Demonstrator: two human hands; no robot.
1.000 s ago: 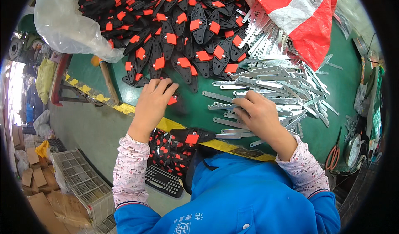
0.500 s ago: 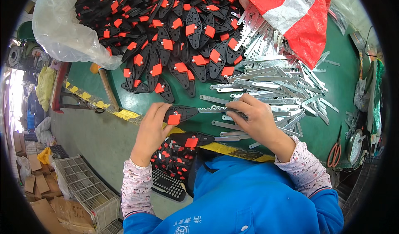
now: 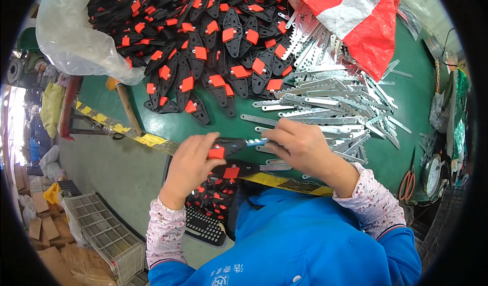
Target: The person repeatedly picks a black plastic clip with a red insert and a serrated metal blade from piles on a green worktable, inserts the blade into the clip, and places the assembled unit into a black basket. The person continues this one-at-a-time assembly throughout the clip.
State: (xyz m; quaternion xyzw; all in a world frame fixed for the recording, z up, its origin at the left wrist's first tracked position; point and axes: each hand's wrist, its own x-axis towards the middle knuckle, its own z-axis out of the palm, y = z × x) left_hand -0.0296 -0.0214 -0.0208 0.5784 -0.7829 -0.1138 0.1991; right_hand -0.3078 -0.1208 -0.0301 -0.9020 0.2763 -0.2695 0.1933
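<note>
While the green table (image 3: 406, 108) stretches out in front of us, a broad heap of black pieces (image 3: 231, 47) with red blocks fills its far left part. To the right of that, we see a smaller heap of metal strips (image 3: 325, 114), reaching under a red and white bag (image 3: 378, 44).

Nearer us, the left hand (image 3: 188, 169) has its thumb and fingers closed around one black piece, the held piece (image 3: 235, 146), raised just above the table's near edge. Our right hand (image 3: 304, 144) pinches a toothed strip (image 3: 257, 141) between thumb and bent fingertips, almost no gap between them. The strip's free end meets the narrow right tip of the held piece; whether it has gone inside, we cannot tell.

To do this well, we should steady the held piece and line the strip up with its long axis, pushing straight so the strip doesn't bend or catch. We'd also keep our fingertips off the teeth, and our left thumb clear of the small red block (image 3: 216, 152).
</note>
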